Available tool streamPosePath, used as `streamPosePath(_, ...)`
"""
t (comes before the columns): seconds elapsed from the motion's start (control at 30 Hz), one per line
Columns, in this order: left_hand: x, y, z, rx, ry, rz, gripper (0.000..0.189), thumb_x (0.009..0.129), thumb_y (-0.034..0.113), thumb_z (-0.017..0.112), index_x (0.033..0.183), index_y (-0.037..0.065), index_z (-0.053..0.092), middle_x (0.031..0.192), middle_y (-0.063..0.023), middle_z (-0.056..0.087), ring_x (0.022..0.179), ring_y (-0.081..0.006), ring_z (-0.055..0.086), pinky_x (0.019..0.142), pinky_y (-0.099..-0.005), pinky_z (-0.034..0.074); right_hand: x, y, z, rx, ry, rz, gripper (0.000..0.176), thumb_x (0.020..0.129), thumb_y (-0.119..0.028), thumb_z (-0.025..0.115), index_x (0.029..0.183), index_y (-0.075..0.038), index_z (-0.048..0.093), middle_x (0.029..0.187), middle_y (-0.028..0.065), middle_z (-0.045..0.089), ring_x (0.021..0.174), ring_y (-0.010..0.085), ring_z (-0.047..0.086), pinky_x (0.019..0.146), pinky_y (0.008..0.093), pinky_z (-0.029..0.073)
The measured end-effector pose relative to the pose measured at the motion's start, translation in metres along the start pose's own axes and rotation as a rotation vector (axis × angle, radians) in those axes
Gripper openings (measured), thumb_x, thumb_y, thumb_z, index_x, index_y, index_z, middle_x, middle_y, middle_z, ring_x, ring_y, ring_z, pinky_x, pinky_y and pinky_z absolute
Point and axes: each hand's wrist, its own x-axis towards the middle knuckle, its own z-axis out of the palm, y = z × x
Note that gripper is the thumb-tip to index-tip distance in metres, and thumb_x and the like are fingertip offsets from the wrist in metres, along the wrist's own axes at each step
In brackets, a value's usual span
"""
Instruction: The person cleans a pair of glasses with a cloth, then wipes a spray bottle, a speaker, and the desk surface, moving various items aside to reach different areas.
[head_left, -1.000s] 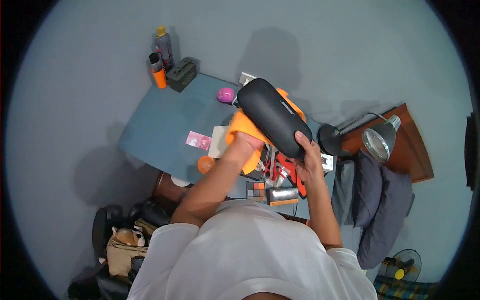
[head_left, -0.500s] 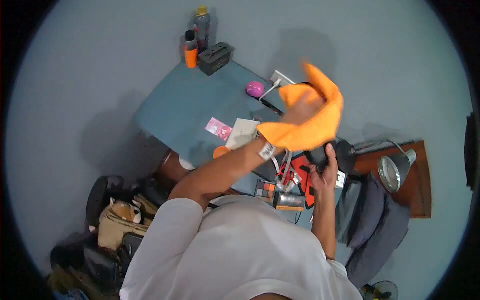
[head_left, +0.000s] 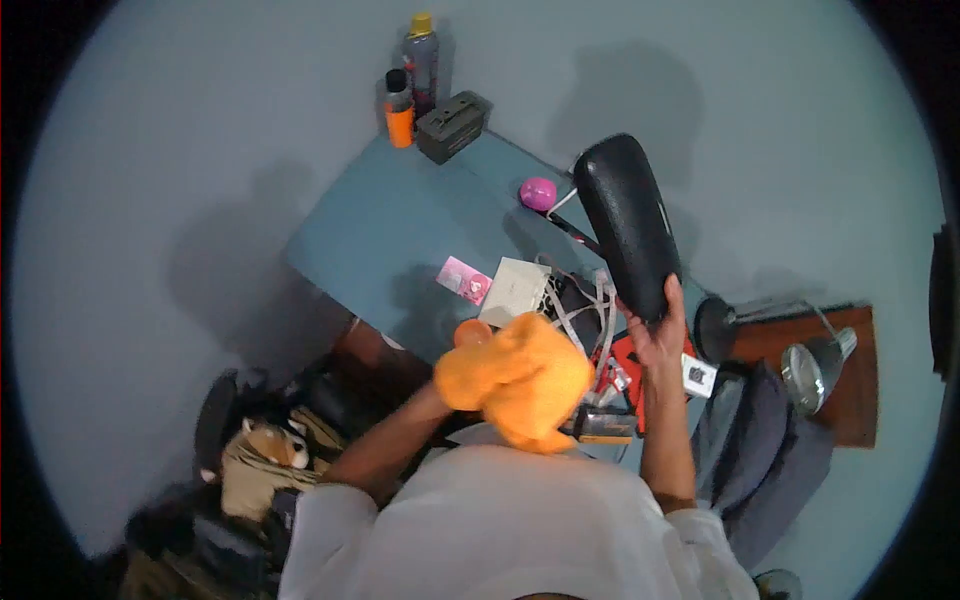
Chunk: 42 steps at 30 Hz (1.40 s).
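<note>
My right hand (head_left: 658,335) grips the lower end of a long black case (head_left: 628,225). The case has rounded ends and a shiny, leather-like surface, and it is held tilted above the right side of the table. A bunched orange cloth (head_left: 520,380) hangs from my left hand, close in front of my chest. The cloth covers that hand and its fingers. Beyond the cloth lie a white box (head_left: 515,291), a pink card (head_left: 464,280) and a round orange thing (head_left: 472,333), partly hidden.
A blue-grey table (head_left: 390,220) bears a dark metal box (head_left: 453,127), an orange bottle (head_left: 399,112), a spray can (head_left: 422,65) and a pink ball-like thing (head_left: 538,194). To the right stand a desk lamp (head_left: 805,375) and grey cushions (head_left: 750,430). A plush toy (head_left: 268,445) sits at left.
My left hand has drawn the orange cloth off the case, down and left toward my chest. The black case, mostly covered before, now shows in full in my right hand.
</note>
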Motion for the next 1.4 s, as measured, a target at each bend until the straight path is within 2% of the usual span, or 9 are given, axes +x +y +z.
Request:
streamPosePath(0.03, -0.020, -0.022, -0.089, -0.002, -0.008, 0.014, 0.047, 0.092, 0.020, 0.051, 0.134, 0.005, 0.036, 0.136, -0.0092, 0.044, 0.123, -0.0172, 0.045, 0.105, -0.0380, 0.037, 0.010, -0.003, -0.001, -0.052, -0.088, 0.019, 0.049, 0.084, -0.032, 0.064, 0.119, -0.002, 0.049, 0.111, 0.0132, 0.060, 0.095, 0.0273, 0.063, 0.078, 0.0434, 0.054)
streamPosePath(0.2, -0.074, 0.136, -0.039, 0.538, 0.470, 0.407, 0.054, 0.081, 0.023, 0.064, 0.127, 0.004, 0.045, 0.121, -0.0102, 0.055, 0.109, -0.0210, 0.056, 0.089, -0.0368, 0.049, 0.069, -0.017, 0.018, -0.275, -0.164, -0.057, 0.051, 0.082, -0.028, 0.067, 0.121, 0.000, 0.048, 0.109, 0.0144, 0.059, 0.089, 0.0238, 0.063, 0.073, 0.0379, 0.055)
streamPosePath(0.27, -0.087, 0.127, -0.115, 0.086, 0.516, 0.407, 0.059, 0.084, 0.031, 0.064, 0.132, 0.006, 0.039, 0.127, -0.0104, 0.050, 0.116, -0.0237, 0.050, 0.096, -0.0372, 0.044, 0.088, -0.023, 0.042, -0.377, -0.117, -0.139, 0.053, 0.078, -0.026, 0.071, 0.117, 0.003, 0.050, 0.106, 0.0137, 0.060, 0.088, 0.0226, 0.063, 0.076, 0.0371, 0.054)
streamPosePath(0.57, -0.040, 0.069, -0.209, 1.372, 1.124, 0.505, 0.045, 0.091, 0.023, 0.054, 0.131, 0.006, 0.042, 0.127, -0.0120, 0.049, 0.119, -0.0316, 0.046, 0.102, -0.0385, 0.037, 0.208, 0.005, 0.084, -0.919, -0.175, -0.149, 0.053, 0.066, -0.025, 0.080, 0.104, 0.005, 0.060, 0.086, 0.0106, 0.065, 0.071, 0.0178, 0.065, 0.062, 0.0299, 0.055)
streamPosePath(0.67, -0.037, 0.102, -0.144, 2.013, 1.029, -0.428, 0.056, 0.088, 0.019, 0.052, 0.139, 0.008, 0.032, 0.137, -0.0132, 0.039, 0.128, -0.0321, 0.035, 0.108, -0.0390, 0.028, 0.247, 0.026, 0.077, -1.010, -0.213, -0.122, 0.054, 0.065, -0.026, 0.081, 0.103, 0.006, 0.061, 0.082, 0.0103, 0.065, 0.069, 0.0168, 0.064, 0.058, 0.0286, 0.052)
streamPosePath(0.7, -0.042, 0.084, -0.175, 2.010, 1.031, -0.429, 0.056, 0.088, 0.019, 0.052, 0.139, 0.008, 0.032, 0.137, -0.0132, 0.039, 0.128, -0.0321, 0.035, 0.108, -0.0390, 0.028, 0.258, 0.033, 0.074, -1.039, -0.240, -0.165, 0.055, 0.063, -0.028, 0.082, 0.101, 0.005, 0.062, 0.078, 0.0092, 0.064, 0.064, 0.0150, 0.061, 0.056, 0.0273, 0.049)
streamPosePath(0.77, -0.060, 0.034, -0.260, 1.752, 1.114, 0.381, 0.062, 0.084, 0.019, 0.053, 0.141, 0.008, 0.030, 0.138, -0.0142, 0.037, 0.128, -0.0338, 0.034, 0.107, -0.0398, 0.028, 0.278, 0.045, 0.071, -1.112, -0.251, -0.210, 0.055, 0.062, -0.030, 0.083, 0.100, 0.005, 0.063, 0.077, 0.0089, 0.064, 0.062, 0.0145, 0.060, 0.055, 0.0276, 0.048)
streamPosePath(1.17, -0.061, 0.021, -0.258, 1.052, 1.255, 0.451, 0.055, 0.094, 0.024, 0.048, 0.142, 0.009, 0.028, 0.142, -0.0095, 0.034, 0.131, -0.0256, 0.032, 0.110, -0.0356, 0.025, 0.304, 0.087, 0.056, -1.222, -0.372, -0.331, 0.053, 0.068, -0.022, 0.081, 0.109, 0.003, 0.059, 0.093, 0.0099, 0.066, 0.082, 0.0180, 0.063, 0.075, 0.0288, 0.050)
streamPosePath(1.4, -0.064, 0.024, -0.268, 1.221, 1.235, 0.359, 0.050, 0.096, 0.025, 0.046, 0.141, 0.008, 0.030, 0.143, -0.0080, 0.033, 0.132, -0.0221, 0.032, 0.110, -0.0327, 0.025, 0.321, 0.082, 0.044, -1.399, -0.514, -0.430, 0.065, 0.062, -0.033, 0.083, 0.110, 0.001, 0.058, 0.091, 0.0154, 0.066, 0.083, 0.0266, 0.064, 0.077, 0.0343, 0.050)
